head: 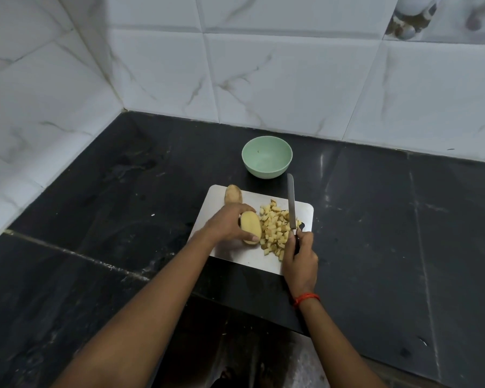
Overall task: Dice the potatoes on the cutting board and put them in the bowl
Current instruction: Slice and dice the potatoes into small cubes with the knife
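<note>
A white cutting board [242, 254] lies on the black counter. My left hand [226, 225] grips a potato half [251, 228], its pale cut face turned toward me. Right of it is a heap of diced potato [276, 229] on the board. A whole unpeeled potato [233, 194] rests at the board's far left corner. My right hand [301, 257] holds a knife [291, 203] by its dark handle, the blade pointing away from me along the right side of the dice. The mint-green bowl [266, 156] stands empty just beyond the board.
The black stone counter [375, 219] runs into a corner of white marble-look wall tiles [263, 79] at the back and left. Its front edge lies just below the board, with the floor visible under it.
</note>
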